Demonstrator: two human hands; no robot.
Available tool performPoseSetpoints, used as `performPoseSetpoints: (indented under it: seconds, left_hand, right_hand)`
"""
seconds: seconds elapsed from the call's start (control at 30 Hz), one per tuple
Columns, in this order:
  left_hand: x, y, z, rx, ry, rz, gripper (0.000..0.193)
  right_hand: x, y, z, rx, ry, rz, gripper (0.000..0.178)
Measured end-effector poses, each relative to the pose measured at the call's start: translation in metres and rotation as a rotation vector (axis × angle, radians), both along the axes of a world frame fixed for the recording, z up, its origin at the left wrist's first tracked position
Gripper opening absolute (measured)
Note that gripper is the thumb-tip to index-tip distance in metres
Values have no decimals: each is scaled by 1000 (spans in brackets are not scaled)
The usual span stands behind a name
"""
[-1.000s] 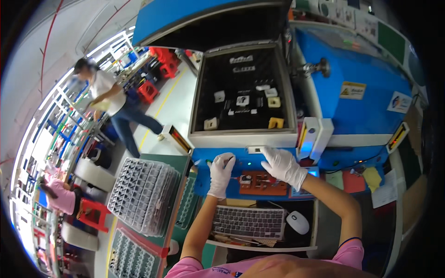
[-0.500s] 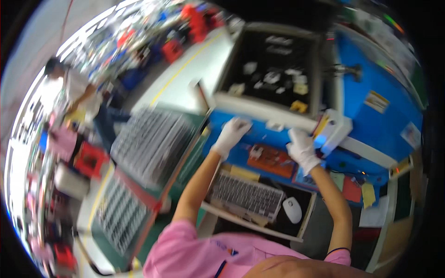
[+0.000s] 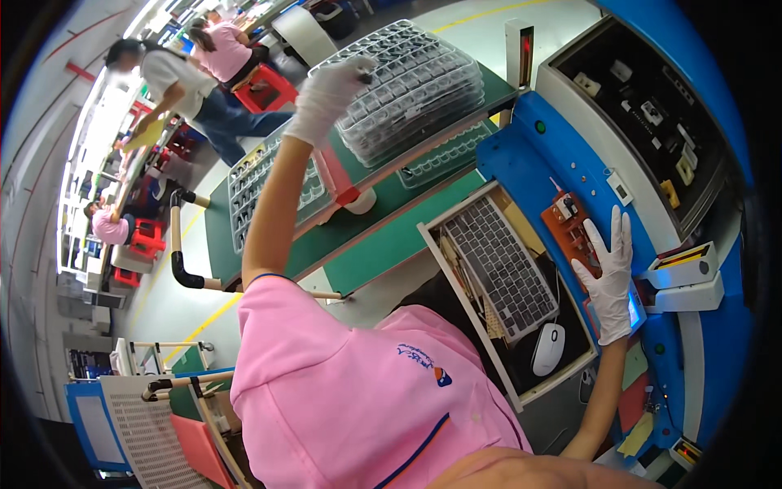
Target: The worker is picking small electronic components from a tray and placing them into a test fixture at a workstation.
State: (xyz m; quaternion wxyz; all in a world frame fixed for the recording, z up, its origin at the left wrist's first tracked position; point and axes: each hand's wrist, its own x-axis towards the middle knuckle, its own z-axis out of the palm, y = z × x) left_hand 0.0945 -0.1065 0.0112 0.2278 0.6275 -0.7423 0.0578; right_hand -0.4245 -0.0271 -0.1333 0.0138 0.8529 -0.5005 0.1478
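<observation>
1. Left hand (image 3: pixel 326 99), 11 o'clock in the view: white-gloved, fingertips pinched on a small dark part (image 3: pixel 366 79); too small to make out its shape.
2. That part sits over the near-left edge of a stack of clear pocketed trays (image 3: pixel 419 85), at 12 o'clock on a green tabletop (image 3: pixel 498 91). Contact with the top tray: cannot tell.
3. Right hand (image 3: pixel 608 273), 3 o'clock: gloved, fingers spread, nothing visible in the grip. Orange fixture block (image 3: pixel 560 213) lies toward its 11 o'clock, partly covered by the fingers; touching or just above, cannot tell.
4. Risk, left: so small a part could slip from gloved fingertips or land in the wrong pocket; cause, a loose pinch or the hand masking the pockets.
5. Risk, stack: a bump from the wrist could skew the trays, since they are piled high.
6. Risk, forearm: it passes over another pocketed tray (image 3: pixel 247 194) toward 10 o'clock; a low elbow might disturb its contents.
7. Risk, right: spread fingers could nudge the fixture if the body twists leftward.
</observation>
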Motion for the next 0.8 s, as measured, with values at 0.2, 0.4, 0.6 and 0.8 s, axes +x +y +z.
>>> performPoseSetpoints:
  seconds: [0.2, 0.4, 0.6, 0.8]
  left_hand:
    - [72, -34, -12, -122, -254, 64, 12]
    - [49, -48, -24, -112, -340, 48, 15]
    - [81, -56, -44, -52, -150, -24, 18]
    - [80, -41, -37, -230, -200, -204, 23]
  right_hand:
    - [-2, 0, -13, 1, -363, -39, 96]
    - [-5, 3, -11, -4, -321, -128, 96]
    - [-2, -2, -11, -51, -345, -79, 90]
    - [-8, 1, -10, -125, -436, -55, 77]
